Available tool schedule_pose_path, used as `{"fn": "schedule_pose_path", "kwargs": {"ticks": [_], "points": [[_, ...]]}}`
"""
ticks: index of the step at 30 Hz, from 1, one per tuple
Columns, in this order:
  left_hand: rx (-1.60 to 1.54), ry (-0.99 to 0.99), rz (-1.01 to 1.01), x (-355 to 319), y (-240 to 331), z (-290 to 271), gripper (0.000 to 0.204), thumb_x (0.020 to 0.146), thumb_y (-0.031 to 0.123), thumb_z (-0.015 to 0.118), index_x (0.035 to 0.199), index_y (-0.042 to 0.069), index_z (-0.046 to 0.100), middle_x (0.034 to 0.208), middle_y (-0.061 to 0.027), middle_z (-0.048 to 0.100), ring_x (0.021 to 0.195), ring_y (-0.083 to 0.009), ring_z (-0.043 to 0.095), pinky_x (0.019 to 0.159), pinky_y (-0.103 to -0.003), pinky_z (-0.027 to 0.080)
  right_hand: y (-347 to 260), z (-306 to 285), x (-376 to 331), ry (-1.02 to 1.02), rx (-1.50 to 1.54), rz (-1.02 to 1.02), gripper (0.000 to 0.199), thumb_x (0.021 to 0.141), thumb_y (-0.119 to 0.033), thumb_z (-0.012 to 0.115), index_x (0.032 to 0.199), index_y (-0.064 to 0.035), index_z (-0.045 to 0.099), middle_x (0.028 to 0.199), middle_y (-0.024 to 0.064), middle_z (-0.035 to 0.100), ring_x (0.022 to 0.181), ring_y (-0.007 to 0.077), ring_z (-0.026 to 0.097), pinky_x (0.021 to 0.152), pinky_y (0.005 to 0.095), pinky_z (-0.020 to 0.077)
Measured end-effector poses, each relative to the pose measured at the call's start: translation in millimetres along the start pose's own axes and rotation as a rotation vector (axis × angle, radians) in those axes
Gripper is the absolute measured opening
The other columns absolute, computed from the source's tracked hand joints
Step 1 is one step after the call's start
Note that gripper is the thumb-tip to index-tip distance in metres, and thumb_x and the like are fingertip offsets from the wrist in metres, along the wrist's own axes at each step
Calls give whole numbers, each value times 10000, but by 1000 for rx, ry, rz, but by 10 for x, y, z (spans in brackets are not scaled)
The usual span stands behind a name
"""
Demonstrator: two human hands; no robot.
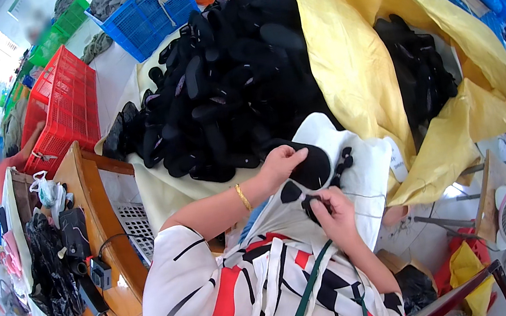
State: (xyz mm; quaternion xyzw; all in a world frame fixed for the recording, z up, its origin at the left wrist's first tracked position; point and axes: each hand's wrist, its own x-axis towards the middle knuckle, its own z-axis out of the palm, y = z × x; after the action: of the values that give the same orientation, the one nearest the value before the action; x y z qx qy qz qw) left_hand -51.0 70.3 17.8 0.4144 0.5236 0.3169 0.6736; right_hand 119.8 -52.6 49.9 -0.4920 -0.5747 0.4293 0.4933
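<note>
Resting on a black insole [312, 168], the left hand [281, 163] presses its fingers together on the top edge, holding it over a white cloth [370, 171] at the lap. Just below, the right hand [333, 208] pinches a small black piece [310, 202]. A heap of black insoles [232, 80] lies beyond, beside a yellow sack [369, 49].

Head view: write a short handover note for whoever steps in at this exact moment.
Left hand: holds a black shoe piece flat on the white cloth over the lap.
Right hand: pinches a small black part with thin thread running off to the right.
Supply: big pile of black pieces ahead, more in the yellow sack.
Done: cannot tell how many are finished.
Left: the piece in hand, and by the look of it the pile.
</note>
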Motion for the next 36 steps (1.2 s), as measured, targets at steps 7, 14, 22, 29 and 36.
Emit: {"fn": "schedule_pose_path", "kwargs": {"ticks": [7, 14, 22, 29, 36], "points": [[-334, -167, -260, -558, 36, 148, 115, 919, 28, 657, 1031, 1, 648, 1029, -104, 710, 905, -171, 689, 799, -322, 581, 59, -95, -27, 107, 68, -2, 106, 923, -48, 668, 1022, -15, 653, 833, 37, 597, 736, 129, 576, 693, 259, 479], [-578, -240, -301, -768, -327, 281, 202, 930, 48, 669, 1121, 32, 605, 1039, -34, 661, 949, -114, 643, 878, -247, 524, 530, -282, 56, 336, 807, 375, 73, 994, -159, 631, 965, -101, 597, 860, -27, 618, 750, 102, 648, 767, 276, 559], [-616, -94, -169, -665, -402, 541, 292, 915, 54, 699, 1180, 70, 578, 1097, -21, 661, 1010, -137, 624, 934, -297, 491, 471, -64, -170, 86, -153, 141, 149, 909, -133, 698, 963, -2, 650, 813, 93, 619, 685, 188, 617, 624, 308, 494], [-603, 49, -272, -498, -484, 523, 183, 944, 71, 662, 1120, 23, 647, 1055, -64, 711, 941, -170, 687, 843, -297, 557, 428, -290, -293, 85, 50, 420, 195, 979, -68, 612, 1169, -31, 588, 883, 35, 648, 812, 83, 635, 747, 253, 542], [-555, 74, -256, -477, -506, 556, 236, 921, 60, 687, 1149, 18, 641, 1086, -75, 709, 971, -178, 689, 866, -300, 560, 388, -357, -126, 79, 246, 588, 110, 995, -129, 615, 1055, -40, 641, 769, -20, 617, 661, 48, 584, 608, 218, 501]]}}
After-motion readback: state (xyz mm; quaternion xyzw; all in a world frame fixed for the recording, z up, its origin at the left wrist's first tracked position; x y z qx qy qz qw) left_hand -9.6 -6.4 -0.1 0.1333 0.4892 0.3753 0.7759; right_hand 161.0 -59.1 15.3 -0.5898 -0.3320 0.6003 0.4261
